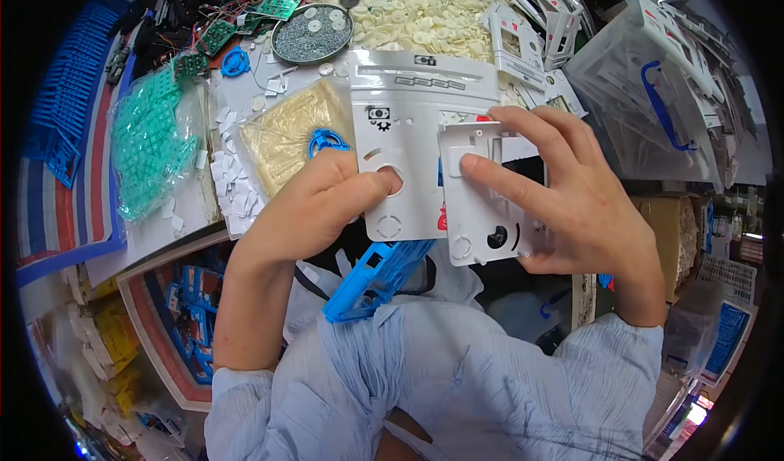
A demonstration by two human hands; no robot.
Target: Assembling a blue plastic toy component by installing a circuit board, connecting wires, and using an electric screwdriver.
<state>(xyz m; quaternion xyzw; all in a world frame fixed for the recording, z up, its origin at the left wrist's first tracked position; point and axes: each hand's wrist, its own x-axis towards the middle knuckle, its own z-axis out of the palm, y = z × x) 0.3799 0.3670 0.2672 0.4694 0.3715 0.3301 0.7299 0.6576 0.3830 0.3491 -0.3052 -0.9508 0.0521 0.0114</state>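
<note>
My left hand (322, 200) is closed on a tall white plastic panel (420, 146) with black printed symbols, its thumb lying at a round cutout. In my right hand (576, 200) is a smaller white plastic cover (469, 204) with slots and holes, its index finger pressed on the front and the thumb under the lower edge. The cover overlaps the right side of the tall panel; whether they are joined I cannot tell. Below them, a blue plastic frame (380, 277) leans at a slant over my lap. A blue ring-shaped part (328, 141) lies just beyond my left hand.
Behind the panel spreads a heap of cream discs (425, 12), beside a round tray of small metal parts (286, 48). Bagged green pieces (155, 142) and white tabs (233, 183) lie left. A clear bin (612, 126) of white panels stands right; a striped-lined box (155, 330) sits lower left.
</note>
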